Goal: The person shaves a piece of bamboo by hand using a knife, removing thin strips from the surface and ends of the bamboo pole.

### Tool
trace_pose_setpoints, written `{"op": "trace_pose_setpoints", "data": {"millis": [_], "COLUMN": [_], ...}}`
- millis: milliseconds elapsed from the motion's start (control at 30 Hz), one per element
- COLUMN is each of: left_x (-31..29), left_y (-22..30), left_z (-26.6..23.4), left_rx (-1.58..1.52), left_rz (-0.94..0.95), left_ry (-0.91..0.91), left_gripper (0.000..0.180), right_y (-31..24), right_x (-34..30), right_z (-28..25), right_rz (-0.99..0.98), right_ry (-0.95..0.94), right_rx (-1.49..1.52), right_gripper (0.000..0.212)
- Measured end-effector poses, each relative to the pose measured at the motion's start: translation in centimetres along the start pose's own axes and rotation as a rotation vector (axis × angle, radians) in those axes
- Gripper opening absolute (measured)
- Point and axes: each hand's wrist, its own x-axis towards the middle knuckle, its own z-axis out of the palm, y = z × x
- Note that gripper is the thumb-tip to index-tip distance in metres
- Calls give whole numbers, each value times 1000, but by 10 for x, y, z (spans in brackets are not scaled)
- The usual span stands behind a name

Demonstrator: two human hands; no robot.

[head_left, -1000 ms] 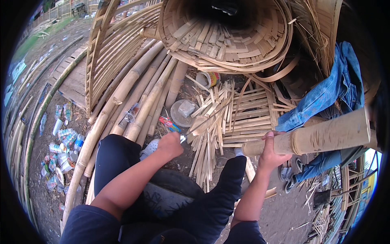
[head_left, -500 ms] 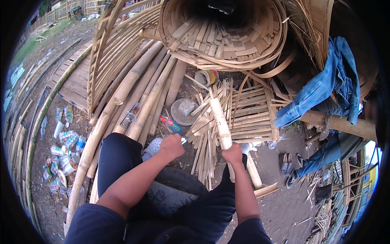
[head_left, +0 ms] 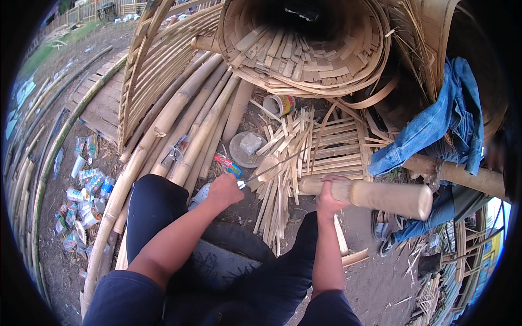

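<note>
My left hand [head_left: 225,190] is closed round the handle of a long thin-bladed knife [head_left: 280,162]. Its blade points up and to the right, over a pile of split bamboo strips [head_left: 270,212]. A bamboo section [head_left: 389,198] is gripped by my right hand [head_left: 330,199], lying nearly level, its thick end toward the right and blurred by motion. Beneath the blade stands the pale cut end of a bamboo block [head_left: 268,169]. Between my knees is a dark round seat or tire-like object [head_left: 239,242].
Long bamboo poles [head_left: 182,103] lie at my left, beside plastic bottles and cups [head_left: 89,198]. A large rolled woven bamboo mat [head_left: 304,70] stands ahead. Near a bamboo slat frame [head_left: 340,146] are a stone [head_left: 250,143] and a tin [head_left: 278,105]. Another person's jeans-clad leg [head_left: 424,220] shows at right.
The bamboo section has swung from upright to nearly level, its far end now toward the right. My right hand turned with it. The knife blade shows more plainly now.
</note>
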Motion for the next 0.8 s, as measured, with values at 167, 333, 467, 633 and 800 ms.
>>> {"op": "trace_pose_setpoints", "data": {"millis": [167, 333, 467, 633, 800], "left_x": [3, 8, 15, 20, 16], "left_y": [-3, -1, -7, -15, -11], "left_z": [-9, 11, 19, 26, 26], "left_rx": [175, 99, 32, -2, 54], "left_rz": [-25, -43, -81, -93, -50], "left_ry": [-81, -81, -20, 39, -29], "left_gripper": [36, 35, 36, 33, 34], "right_y": [84, 80, 90, 61, -66], "right_x": [-38, -24, -26, 0, 37], "right_z": [40, 21, 23, 15, -37], "right_rz": [277, 261, 258, 63, -306], "right_ry": [-450, -394, -375, -354, 75], "right_rx": [-679, -622, -699, -630, -29], "right_gripper": [37, 37, 38, 34, 19]}}
